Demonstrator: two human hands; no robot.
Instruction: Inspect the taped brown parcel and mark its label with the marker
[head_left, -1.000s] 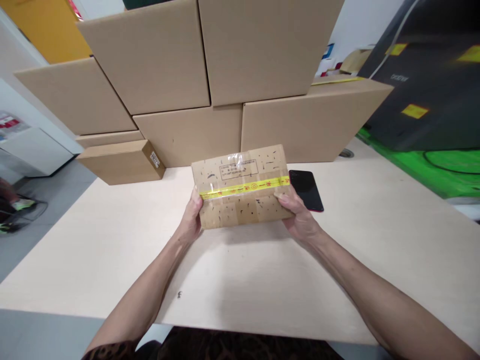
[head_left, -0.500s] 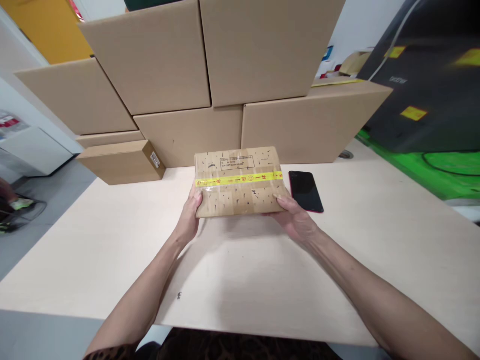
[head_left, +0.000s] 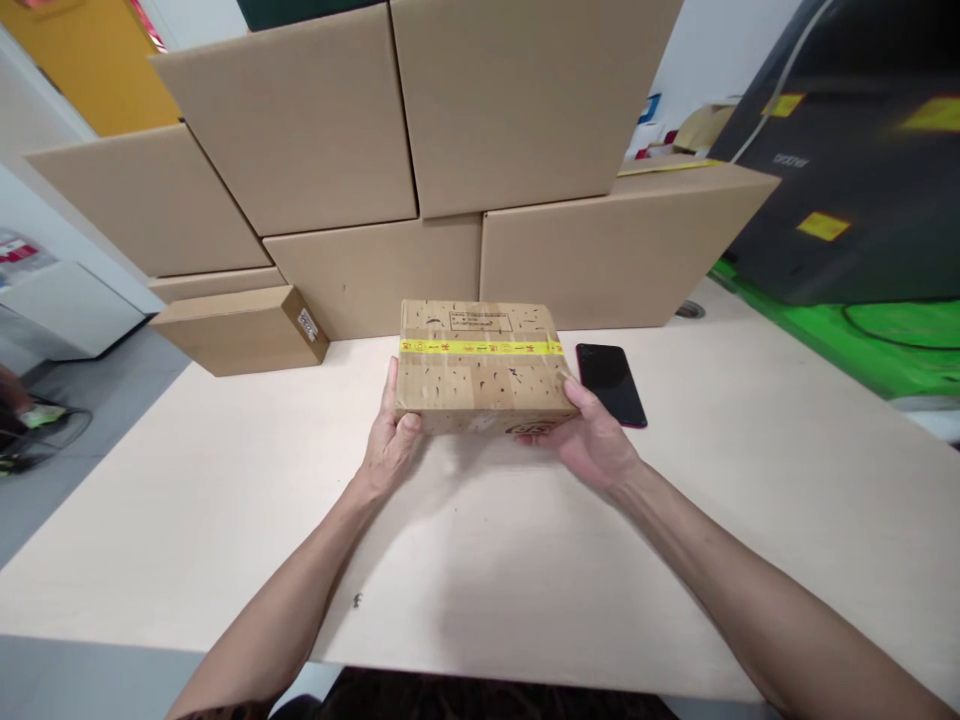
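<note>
Since the earlier frame, the small taped box (head_left: 480, 362) had tipped away from me, so its top lay flatter and its near side wall came into view, and both hands had slid lower on it.

From the head view, I had the box at the centre of the frame, held just above the counter (head_left: 225, 470). My left hand (head_left: 391, 440) was closed on the lower-left corner, thumb over the near edge; my right hand (head_left: 589, 440) cupped the lower-right corner from beneath, fingers under the base. Each grip was clamped on the box. A strip of yellow tape (head_left: 480, 347) ran across the top. The black phone (head_left: 610, 383) lay just right of the box, near my right hand. Large cartons (head_left: 375, 140) stood stacked across the upper frame, and a flat carton (head_left: 240, 328) sat at the left.

To turn the box well, I judged I should keep both corners supported, rotate slowly, and stay clear of the phone.
</note>
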